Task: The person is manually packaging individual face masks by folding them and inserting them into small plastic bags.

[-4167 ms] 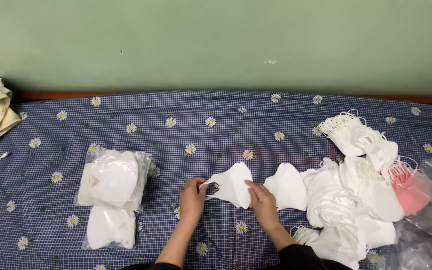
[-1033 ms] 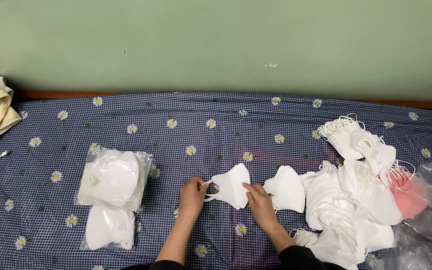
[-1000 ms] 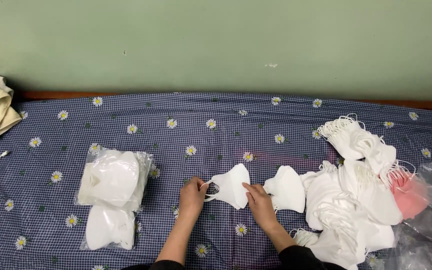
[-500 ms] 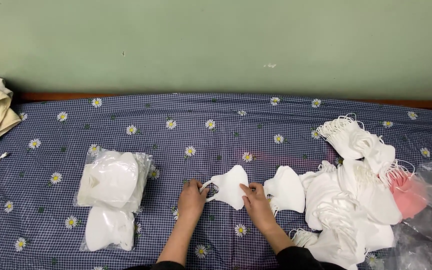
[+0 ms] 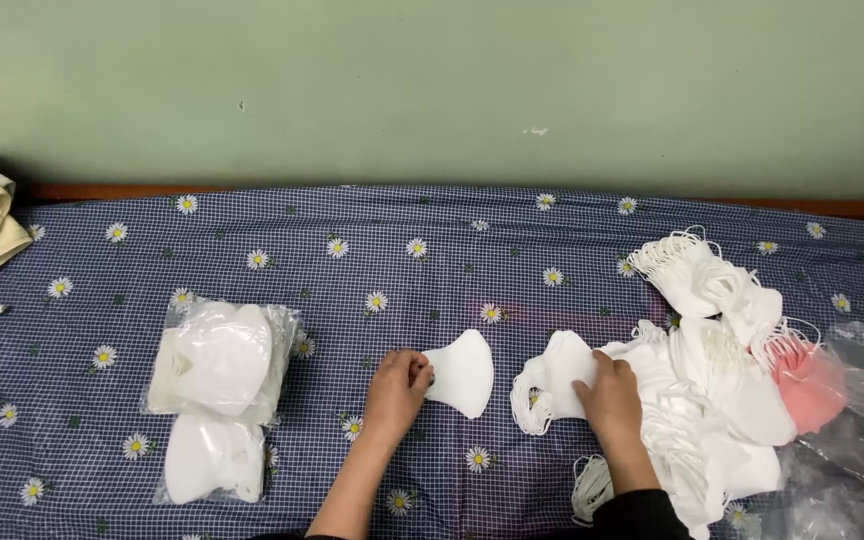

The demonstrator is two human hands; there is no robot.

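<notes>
Half a second ago we had both hands on 1 folded white mask; now our right hand (image 5: 610,392) has left it and gone over to the next mask (image 5: 560,372) at the near edge of the loose pile (image 5: 712,400), well apart from our left. It lies flat on that mask, fingers spread; whether they pinch anything we cannot tell.

Our left hand (image 5: 398,385) stays where it was, fingertips closed on the left edge of the folded mask (image 5: 462,372), at the ear loop. The mask lies flat on the cloth just right of our left hand, between our 2 hands, touching neither the pile nor the right hand. It is a smooth, matte white piece, narrow at the gripped side and flaring to a curved edge on the far side, with a soft crease along it.

The pile to the right of our right hand is a heap of the same soft white masks, thin elastic loops (image 5: 672,250) curling out of it, with 1 pink mask (image 5: 810,388) and crinkled clear plastic (image 5: 852,440) at its far side. Left of our left hand lie 2 clear glossy bags of white masks (image 5: 220,395). Everything rests on a dark blue checked cloth (image 5: 402,260) printed with daisies.
</notes>
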